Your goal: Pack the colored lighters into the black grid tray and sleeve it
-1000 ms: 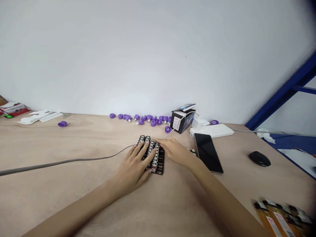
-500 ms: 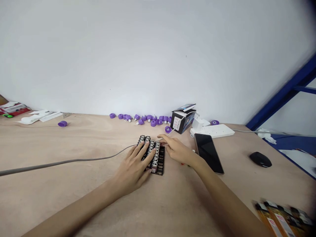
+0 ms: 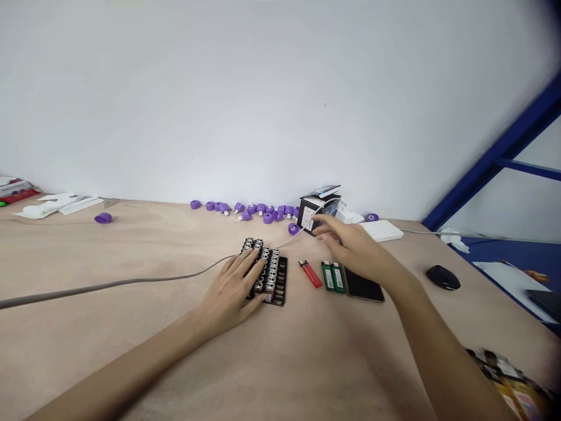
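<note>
Wooden table [image 3: 131, 251], lighter-filled tray [image 3: 283, 283] under left fingers [image 3: 245, 262], right fingers [image 3: 326, 220] apart

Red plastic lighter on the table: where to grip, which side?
Probably best: pinch the red plastic lighter at mid-body across its narrow width, right hand from above. It lies flat and slanted, apart from the black slotted tray; its lower end nears two green plastic lighters.

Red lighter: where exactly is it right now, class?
In the head view, the red lighter lies on the table just right of centre, between the black rack under the left hand and the two green lighters.
</note>
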A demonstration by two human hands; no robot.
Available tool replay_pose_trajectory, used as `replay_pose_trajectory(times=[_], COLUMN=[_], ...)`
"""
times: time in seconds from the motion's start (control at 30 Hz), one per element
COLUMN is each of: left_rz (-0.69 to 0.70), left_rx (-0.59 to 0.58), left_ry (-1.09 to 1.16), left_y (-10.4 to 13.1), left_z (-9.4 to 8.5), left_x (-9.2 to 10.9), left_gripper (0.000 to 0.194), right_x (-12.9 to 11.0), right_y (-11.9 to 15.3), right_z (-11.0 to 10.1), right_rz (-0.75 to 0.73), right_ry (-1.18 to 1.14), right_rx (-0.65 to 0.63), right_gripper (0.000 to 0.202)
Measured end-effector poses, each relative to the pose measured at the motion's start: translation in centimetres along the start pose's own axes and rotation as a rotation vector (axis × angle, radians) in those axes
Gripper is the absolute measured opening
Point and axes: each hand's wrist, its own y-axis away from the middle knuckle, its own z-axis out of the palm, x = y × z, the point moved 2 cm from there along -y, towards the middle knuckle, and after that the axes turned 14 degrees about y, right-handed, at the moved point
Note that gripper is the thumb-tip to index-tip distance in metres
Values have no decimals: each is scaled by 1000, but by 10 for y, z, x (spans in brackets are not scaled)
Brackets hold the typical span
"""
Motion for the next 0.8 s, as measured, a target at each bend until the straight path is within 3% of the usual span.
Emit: replay_pose_trajectory(times=[0.17,0.3,0.4,0.53,0.63,0.7,0.8], left_rz=[24,52,157,447,584,598,546], left_rx=[1,56,160,267,22,-156,-262], left_ry=[-37,-56,-73,96,287,357,389], left_y=[1,0,4,24,41,49,52], left_z=[4,1,-2,7,28,41,52], left_x=[-4,2,20,58,82,90,93], left_gripper=[60,57,48,12,23,22,15], right_x=[4,6,6,5,1,-1,-3], right_y=[41,68,93,129,145,148,145], right_z=[-48,-51,-27,32,73,91,105], right_rz=[88,86,85,119,101,38,-48], right_ry=[88,147,92,42,121,206,280], right_rx=[123,128,75,-83,-139,-124,-60], right_gripper=[33,31,28,21,23,25,25])
